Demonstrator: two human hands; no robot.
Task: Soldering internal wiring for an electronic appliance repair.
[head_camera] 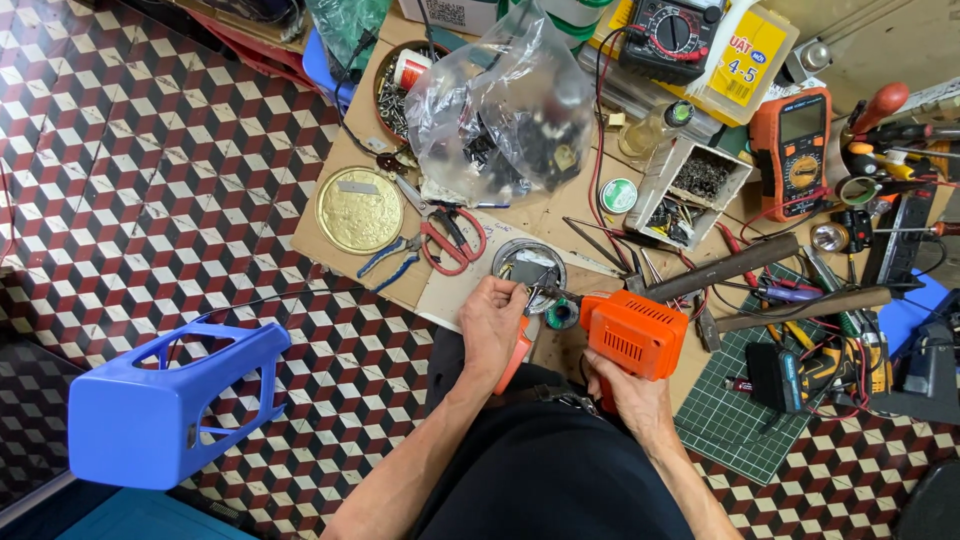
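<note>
We solder a small part (pixel 528 291) over the round tin lid (pixel 512 258) at the cardboard's near edge.

Our left hand (pixel 492 322) pinches the part, fingers closed on it; our right hand (pixel 630 392) is clenched around the orange soldering gun (pixel 632 335), its tip just touching the part. Best done, we judge, by keeping the part steady and the tip on the joint only. Red scissors (pixel 452 240) and blue pliers (pixel 388 260) lie near; a blue stool (pixel 165 405) stands well apart.

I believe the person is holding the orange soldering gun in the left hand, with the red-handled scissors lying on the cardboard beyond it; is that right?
Not quite: the head view shows the orange soldering gun in the right hand, not the left. The red-handled scissors do lie on the cardboard beyond it.
</note>
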